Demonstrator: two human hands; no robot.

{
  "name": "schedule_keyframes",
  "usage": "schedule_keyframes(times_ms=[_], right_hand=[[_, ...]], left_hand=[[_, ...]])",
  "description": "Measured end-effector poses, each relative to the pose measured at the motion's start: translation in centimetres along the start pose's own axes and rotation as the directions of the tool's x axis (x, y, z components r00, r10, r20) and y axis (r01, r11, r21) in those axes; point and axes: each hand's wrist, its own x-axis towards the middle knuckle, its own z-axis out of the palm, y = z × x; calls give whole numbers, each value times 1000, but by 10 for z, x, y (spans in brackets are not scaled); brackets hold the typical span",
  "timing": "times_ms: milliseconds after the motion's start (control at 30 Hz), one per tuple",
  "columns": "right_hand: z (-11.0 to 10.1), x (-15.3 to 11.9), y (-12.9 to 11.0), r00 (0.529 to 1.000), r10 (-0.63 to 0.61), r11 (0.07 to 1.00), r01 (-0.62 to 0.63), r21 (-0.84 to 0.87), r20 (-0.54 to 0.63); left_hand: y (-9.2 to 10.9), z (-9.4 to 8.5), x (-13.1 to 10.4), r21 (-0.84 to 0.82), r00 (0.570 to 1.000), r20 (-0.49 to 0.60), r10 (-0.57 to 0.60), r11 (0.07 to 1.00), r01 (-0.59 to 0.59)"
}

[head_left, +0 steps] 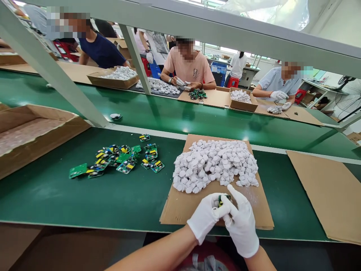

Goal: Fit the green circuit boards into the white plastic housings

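Both my hands wear white gloves and meet over the front of a cardboard sheet (180, 210). My left hand (207, 214) is closed round a small green and yellow circuit board (223, 200). My right hand (239, 218) touches the same board with its thumb and fingers closed in, one finger stretched out toward the pile. Much of the board is hidden by the gloves. Just beyond my hands, a large heap of small white round pieces (214, 163) lies on the cardboard. Left of it, several green circuit boards (124, 156) with yellow and blue parts lie on the green table.
An open cardboard box (39, 131) stands at the left, and another cardboard sheet (329, 192) lies at the right. A slanted metal post (64, 67) rises at the left. Across the green belt (169, 113), several people work beside boxes of white pieces.
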Motion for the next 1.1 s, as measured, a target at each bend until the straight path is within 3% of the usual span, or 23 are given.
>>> schedule_keyframes(times_ms=[133, 233, 400, 567, 700, 800, 900, 967, 1100], right_hand=[[-5, 1, -4, 978, 11, 960, -68, 270, 207], [-6, -3, -7, 982, 47, 912, -117, 393, 183], [-4, -4, -5, 948, 259, 769, -319, 554, 187], [-1, 3, -5, 888, 336, 728, -457, 512, 314], [0, 7, -9, 861, 402, 720, -508, 473, 312], [-1, 8, -6, 873, 370, 749, -483, 454, 318], [-4, 6, 1, 920, 259, 792, -376, 480, 293], [-5, 4, 5, 964, 184, 853, -254, 456, 191], [-4, 3, 4, 999, 29, 984, -24, 177, -25]], left_hand=[[-3, -2, 2, -15, 996, -1, -93, 996, 93], [-3, -4, 2, -36, 996, 30, -79, 996, 80], [5, -5, 0, -67, 995, 28, -93, 993, 95], [1, -6, -5, -101, 997, 14, -78, 992, 79], [1, -7, -9, -139, 998, 43, -35, 989, 41], [4, -7, -10, -74, 998, 42, -50, 996, 53], [3, -8, -6, -119, 991, 81, -111, 986, 120], [-1, -10, -4, -165, 993, 74, -95, 981, 106], [-11, -11, -2, -219, 996, 49, -69, 972, 78]])
